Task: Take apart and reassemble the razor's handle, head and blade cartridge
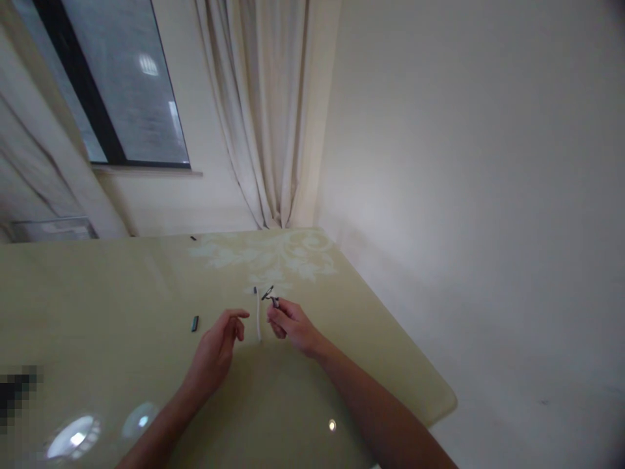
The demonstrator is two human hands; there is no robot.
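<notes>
My right hand (289,324) pinches a small dark metallic piece (275,302) between thumb and fingers. A narrow dark loop-shaped end (267,293) sticks out beyond the fingertips; its exact kind is too small to make out. Just left of it, a thin white rod (258,317) lies lengthwise on the table, with a tiny dark piece (254,290) by its far end. My left hand (222,339) hovers on the other side of the rod, index finger pointing toward it, other fingers loosely bent, nothing visible in it. Further left lies a small dark rectangular piece (194,324).
The glossy pale-green table (390,365) has a rounded right corner and runs along a white wall (463,195). Another small dark bit (193,238) lies near the far edge. Beyond are a curtain (268,117) and a window (127,78). Lamp reflections show on the tabletop.
</notes>
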